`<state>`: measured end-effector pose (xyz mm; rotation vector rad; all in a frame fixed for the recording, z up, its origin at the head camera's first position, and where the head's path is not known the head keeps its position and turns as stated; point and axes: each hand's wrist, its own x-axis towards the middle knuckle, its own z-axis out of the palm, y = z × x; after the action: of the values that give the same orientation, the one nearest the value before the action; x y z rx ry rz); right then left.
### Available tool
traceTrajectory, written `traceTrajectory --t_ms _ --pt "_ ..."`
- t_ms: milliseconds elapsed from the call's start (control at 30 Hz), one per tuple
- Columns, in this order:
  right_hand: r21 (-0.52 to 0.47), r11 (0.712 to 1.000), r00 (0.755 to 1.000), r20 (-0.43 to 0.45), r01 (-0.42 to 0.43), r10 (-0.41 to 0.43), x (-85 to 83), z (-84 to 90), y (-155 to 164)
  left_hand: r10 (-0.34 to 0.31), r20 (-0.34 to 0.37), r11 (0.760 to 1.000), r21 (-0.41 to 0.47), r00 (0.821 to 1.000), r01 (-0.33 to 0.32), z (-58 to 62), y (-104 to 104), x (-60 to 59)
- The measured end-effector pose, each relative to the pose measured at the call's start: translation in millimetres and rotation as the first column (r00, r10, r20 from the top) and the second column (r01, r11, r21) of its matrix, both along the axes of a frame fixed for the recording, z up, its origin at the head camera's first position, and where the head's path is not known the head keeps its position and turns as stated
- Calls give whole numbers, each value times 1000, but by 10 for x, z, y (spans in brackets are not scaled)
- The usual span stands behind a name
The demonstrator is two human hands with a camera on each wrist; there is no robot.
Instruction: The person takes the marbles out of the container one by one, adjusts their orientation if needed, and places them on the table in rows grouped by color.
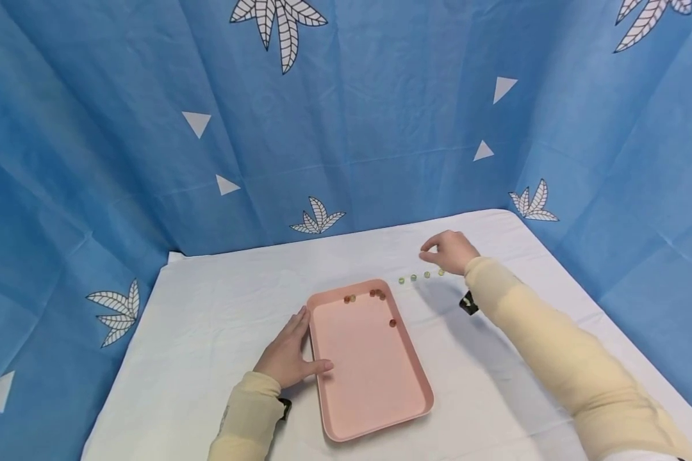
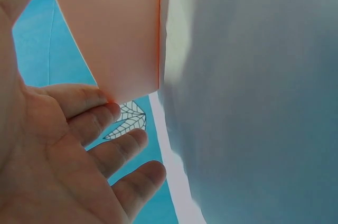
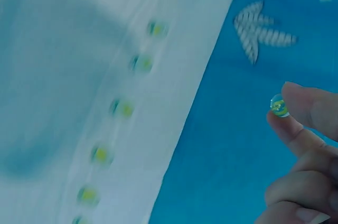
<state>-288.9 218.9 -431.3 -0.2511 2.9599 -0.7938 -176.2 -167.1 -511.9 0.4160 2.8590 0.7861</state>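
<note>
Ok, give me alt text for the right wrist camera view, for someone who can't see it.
A right hand pinches a small yellow-green glass marble between its fingers above a blue patterned backdrop. To the left, a blurred row of similar marbles lies in a line on a white tablecloth.

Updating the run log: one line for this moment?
right hand: pinches marble | left hand: rests on pink tray edge | marble row on table
</note>
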Motion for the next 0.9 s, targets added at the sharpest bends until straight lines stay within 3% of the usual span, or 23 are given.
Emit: traceTrajectory --t_ms 433,900 --pt "-50 980 981 46 192 -190 -17 -63 912 13 15 1000 -14 1000 -13 15 14 -1" --pt "-65 946 947 85 316 -310 17 -380 1483 17 16 1000 -9 1000 -17 7 7 -14"
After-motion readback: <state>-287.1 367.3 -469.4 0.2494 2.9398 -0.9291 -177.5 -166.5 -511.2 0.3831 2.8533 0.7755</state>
